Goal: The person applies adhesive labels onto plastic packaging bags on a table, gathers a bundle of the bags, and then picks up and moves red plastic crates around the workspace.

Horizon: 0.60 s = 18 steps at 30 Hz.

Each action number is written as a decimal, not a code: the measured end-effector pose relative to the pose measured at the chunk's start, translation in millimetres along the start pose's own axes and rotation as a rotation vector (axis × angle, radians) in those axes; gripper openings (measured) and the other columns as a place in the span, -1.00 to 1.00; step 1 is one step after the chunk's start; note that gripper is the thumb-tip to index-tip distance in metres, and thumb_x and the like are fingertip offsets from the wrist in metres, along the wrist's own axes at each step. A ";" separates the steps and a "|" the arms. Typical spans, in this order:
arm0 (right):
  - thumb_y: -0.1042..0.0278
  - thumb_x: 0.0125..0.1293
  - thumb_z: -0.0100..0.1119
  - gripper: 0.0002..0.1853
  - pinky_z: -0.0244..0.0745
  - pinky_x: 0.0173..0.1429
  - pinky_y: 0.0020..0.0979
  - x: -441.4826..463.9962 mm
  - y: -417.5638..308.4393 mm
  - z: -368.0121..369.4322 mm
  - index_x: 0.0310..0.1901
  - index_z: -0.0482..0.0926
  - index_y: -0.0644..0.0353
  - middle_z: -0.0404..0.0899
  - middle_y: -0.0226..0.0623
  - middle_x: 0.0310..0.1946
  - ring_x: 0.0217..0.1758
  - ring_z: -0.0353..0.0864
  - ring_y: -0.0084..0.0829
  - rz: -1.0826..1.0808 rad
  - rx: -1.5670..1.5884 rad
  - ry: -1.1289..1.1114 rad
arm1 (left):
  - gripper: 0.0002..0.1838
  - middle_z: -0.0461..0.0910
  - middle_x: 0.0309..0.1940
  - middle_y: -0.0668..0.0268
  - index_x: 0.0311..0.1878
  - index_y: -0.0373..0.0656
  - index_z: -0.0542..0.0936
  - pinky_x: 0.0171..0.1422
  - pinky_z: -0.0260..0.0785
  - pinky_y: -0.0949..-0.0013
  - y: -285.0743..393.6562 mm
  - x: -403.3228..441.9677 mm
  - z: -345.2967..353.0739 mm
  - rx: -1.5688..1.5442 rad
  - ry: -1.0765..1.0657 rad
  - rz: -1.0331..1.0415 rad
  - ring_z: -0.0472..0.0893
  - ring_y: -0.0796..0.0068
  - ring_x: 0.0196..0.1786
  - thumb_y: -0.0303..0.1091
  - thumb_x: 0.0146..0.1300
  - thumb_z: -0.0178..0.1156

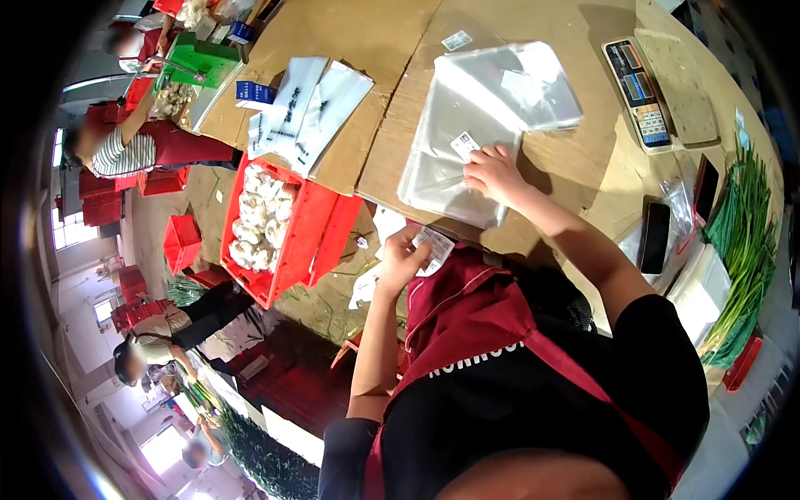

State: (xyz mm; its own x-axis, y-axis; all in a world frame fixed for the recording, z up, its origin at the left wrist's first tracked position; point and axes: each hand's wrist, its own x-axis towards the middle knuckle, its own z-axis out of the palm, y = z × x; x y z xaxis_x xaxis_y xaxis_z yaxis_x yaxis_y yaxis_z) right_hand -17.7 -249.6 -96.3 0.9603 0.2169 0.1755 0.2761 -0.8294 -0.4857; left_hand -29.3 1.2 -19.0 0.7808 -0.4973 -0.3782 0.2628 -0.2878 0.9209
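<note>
My right hand (493, 173) rests on a stack of clear plastic bags (433, 171), its fingers bent and pressed beside a small white label (464, 145). What lies under the fingertips, if anything, is hidden. My left hand (404, 260) is at the table's front edge, closed on a sheet of printed labels (434, 252). A second pile of clear bags (542, 87) overlaps the stack at the back, and another white label (457, 40) lies behind it.
Printed bags (304, 112) and a blue box (255, 92) lie at the left. A red crate (267, 233) holds white mushrooms. A scale (637, 96), phones (654, 235) and green stalks (742, 250) are at the right. Several people stand at the far left.
</note>
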 end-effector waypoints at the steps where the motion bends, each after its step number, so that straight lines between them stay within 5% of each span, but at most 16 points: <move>1: 0.20 0.05 0.14 -0.89 0.04 0.03 -0.32 2.6 2.0 4.1 -0.38 0.56 -0.04 0.42 -0.53 -0.33 -0.14 0.32 -0.44 -0.003 0.001 0.007 | -0.92 0.45 -0.62 0.38 -0.37 -0.34 0.49 -0.62 0.24 0.59 2.8 -0.3 0.9 0.050 -0.005 0.026 0.40 0.70 -0.66 -0.55 0.04 0.08; 6: 0.11 0.16 0.01 -0.78 0.02 0.02 -0.37 6.9 9.9 1.2 -0.43 0.61 -0.02 0.45 -0.49 -0.40 -0.15 0.32 -0.44 0.105 0.209 -0.109 | -0.94 0.46 -0.62 0.39 -0.45 -0.33 0.49 -0.57 0.26 0.60 10.1 -3.9 -4.8 0.080 -0.014 0.040 0.40 0.71 -0.63 -0.55 0.03 0.04; 8: 0.19 0.15 0.06 -0.83 0.07 0.03 -0.33 5.6 11.5 -8.4 -0.41 0.61 0.00 0.48 -0.52 -0.38 -0.20 0.37 -0.47 0.103 0.204 -0.094 | -0.93 0.46 -0.62 0.39 -0.44 -0.33 0.49 -0.56 0.26 0.60 6.8 -2.7 -4.9 0.032 -0.011 -0.003 0.41 0.71 -0.62 -0.54 0.04 0.04; 10: 0.36 0.14 0.10 -0.91 0.27 -0.09 -0.40 6.6 16.6 -32.4 -0.46 0.55 0.12 0.45 -0.48 -0.41 -0.28 0.40 -0.49 0.307 0.522 0.027 | -0.91 0.47 -0.61 0.39 -0.38 -0.34 0.50 -0.54 0.26 0.60 6.4 -1.4 -5.4 0.035 -0.003 0.002 0.42 0.70 -0.60 -0.52 0.07 0.03; 12: 0.54 0.10 0.09 -0.95 0.34 -0.16 -0.49 13.8 24.0 -62.0 -0.38 0.50 0.18 0.44 -0.44 -0.38 -0.31 0.41 -0.52 0.400 0.906 0.744 | -0.87 0.47 -0.63 0.35 -0.28 -0.36 0.48 -0.63 0.27 0.57 10.2 -0.5 -2.9 0.013 0.101 0.021 0.43 0.67 -0.67 -0.54 0.08 0.05; 13: 0.54 0.10 0.09 -0.95 0.34 -0.16 -0.49 16.4 19.6 -79.6 -0.38 0.50 0.18 0.44 -0.44 -0.38 -0.31 0.41 -0.52 0.402 0.909 0.739 | -0.84 0.50 -0.62 0.32 -0.22 -0.36 0.47 -0.61 0.29 0.55 6.9 1.8 -4.4 0.018 0.117 0.048 0.44 0.65 -0.66 -0.50 0.14 0.05; 15: 0.62 0.10 0.04 -0.87 0.32 -0.12 -0.54 16.7 16.2 -112.3 -0.30 0.44 0.20 0.43 -0.41 -0.36 -0.29 0.40 -0.56 0.465 0.576 1.077 | -0.84 0.51 -0.61 0.32 -0.23 -0.35 0.47 -0.57 0.28 0.57 12.5 5.9 0.0 -0.001 0.118 0.062 0.44 0.66 -0.63 -0.46 0.17 0.06; 17: 0.54 0.10 0.12 -0.85 0.33 -0.12 -0.54 12.7 -8.1 -97.3 -0.25 0.46 0.20 0.47 -0.40 -0.37 -0.28 0.43 -0.59 0.083 0.482 0.719 | -0.85 0.51 -0.58 0.35 -0.24 -0.32 0.47 -0.52 0.25 0.60 3.3 15.8 4.0 0.066 0.086 0.155 0.43 0.70 -0.57 -0.44 0.17 0.08; 18: 0.52 0.08 0.15 -0.85 0.34 -0.13 -0.54 10.2 -22.2 -81.3 -0.27 0.49 0.20 0.49 -0.41 -0.39 -0.31 0.43 -0.59 0.082 0.665 0.388 | -0.85 0.51 -0.58 0.35 -0.24 -0.32 0.47 -0.52 0.25 0.60 8.9 18.1 8.5 0.065 0.082 0.159 0.43 0.70 -0.57 -0.44 0.17 0.08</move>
State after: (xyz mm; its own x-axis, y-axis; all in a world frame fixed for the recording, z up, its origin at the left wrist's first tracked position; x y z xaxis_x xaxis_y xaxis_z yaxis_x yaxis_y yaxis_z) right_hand -17.3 -270.8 -14.0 0.9298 -0.1291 0.3448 0.2888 -0.3253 -0.9005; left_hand -17.7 -17.4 -18.5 0.8537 -0.4734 -0.2171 0.0974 -0.2642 0.9595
